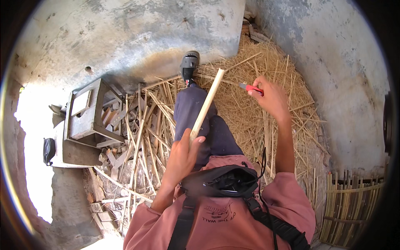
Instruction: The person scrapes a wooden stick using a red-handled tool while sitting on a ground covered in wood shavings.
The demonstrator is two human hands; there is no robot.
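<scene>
My left hand [183, 152] is closed round the lower end of a pale bamboo strip [207, 100], which slants up and away in front of my legs. Off to the right, my right hand [271, 98] grips a red utility knife [255, 90], its short grey blade pointing left toward the strip. A gap lies between the blade and the strip. Fingers cover part of the knife's handle.
Straw-like shavings [246, 79] cover the floor ahead and right. Long bamboo sticks [139, 141] and rubble lie to the left, beside a worn wooden frame [89, 110]. A slatted bamboo panel [354, 204] leans at the right. Concrete walls [329, 54] enclose the space.
</scene>
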